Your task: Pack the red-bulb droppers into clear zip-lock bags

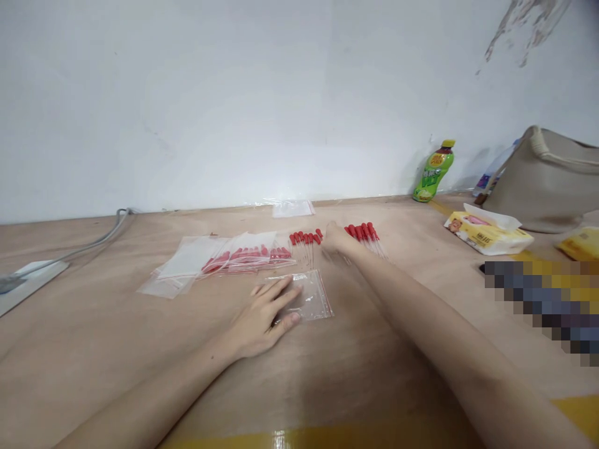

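A brown table (pixel 116 355) runs up to a pale wall (pixel 210 93), which has dark smears at the upper right. Yellow tape (pixel 224 438) crosses the near side. Along the back right stand a green bottle (pixel 434 171) and a beige handbag (pixel 552 181), with a tissue pack (pixel 486 238) in front; a grey cable (pixel 88 244) curves in from the left.

The sticks have red heads and thin, clear stems pointing towards the person. One group (pixel 306 239) lies just left of the right hand (pixel 336 239), another (pixel 364 233) just right of it. To their left, overlapping clear bags (pixel 255 252) show red heads through the plastic, beside flat bags (pixel 180 265). A clear bag (pixel 314 294) with a red line along its right edge lies nearer the person, under the fingers of the left hand (pixel 266 312). That hand is spread and relaxed, pressing or resting, not clenched.

The right hand reaches in among the sticks; its fingertips are blurred, so whether it grasps one cannot be told. A second bottle (pixel 496 167) is partly hidden by the handbag, which the frame cuts off. A pixelated patch covers whatever lies at the right edge.
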Tool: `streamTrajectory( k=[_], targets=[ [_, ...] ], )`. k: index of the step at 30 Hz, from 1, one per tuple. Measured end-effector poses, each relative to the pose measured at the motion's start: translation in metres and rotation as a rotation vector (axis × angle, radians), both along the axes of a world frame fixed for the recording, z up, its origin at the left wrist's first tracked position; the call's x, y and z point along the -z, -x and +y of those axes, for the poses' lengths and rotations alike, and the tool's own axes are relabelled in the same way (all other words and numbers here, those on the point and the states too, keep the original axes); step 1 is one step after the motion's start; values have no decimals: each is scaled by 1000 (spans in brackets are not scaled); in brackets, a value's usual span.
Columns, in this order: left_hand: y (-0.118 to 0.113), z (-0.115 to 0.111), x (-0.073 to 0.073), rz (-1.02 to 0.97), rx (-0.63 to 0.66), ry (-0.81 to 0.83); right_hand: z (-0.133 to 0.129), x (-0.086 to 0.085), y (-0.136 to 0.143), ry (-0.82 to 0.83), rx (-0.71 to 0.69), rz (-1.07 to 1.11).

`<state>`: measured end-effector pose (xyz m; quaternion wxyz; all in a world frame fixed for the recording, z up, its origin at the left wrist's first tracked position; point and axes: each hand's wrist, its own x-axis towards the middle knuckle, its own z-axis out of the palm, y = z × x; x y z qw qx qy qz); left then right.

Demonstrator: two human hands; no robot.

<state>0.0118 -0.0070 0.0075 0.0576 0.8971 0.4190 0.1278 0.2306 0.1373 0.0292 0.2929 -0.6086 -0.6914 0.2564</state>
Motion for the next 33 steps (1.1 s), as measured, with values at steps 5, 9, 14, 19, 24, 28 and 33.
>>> streamTrajectory(
  k=[5, 9, 14, 19, 24, 28, 33],
  targets=[
    [5, 8, 1, -79, 20, -45, -41, -2, -16, 76, -1, 267],
    [5, 10, 6, -62, 37, 6, -77, 19, -23, 78, -14, 651],
    [5, 9, 6, -92, 41, -13, -96, 40, -23, 5, 102, 832],
    [4, 9, 5, -86, 34, 1, -96, 41, -18, 37, 100, 881],
    [4, 8, 3, -67, 33, 18, -98, 42, -24, 214, 30, 999],
    [4, 7, 2, -60, 35, 28, -102, 39, -42, 377, -248, 833],
    [5, 8, 2, -49, 56, 19, -107, 30, -55, 349, -587, 522]
  ],
)
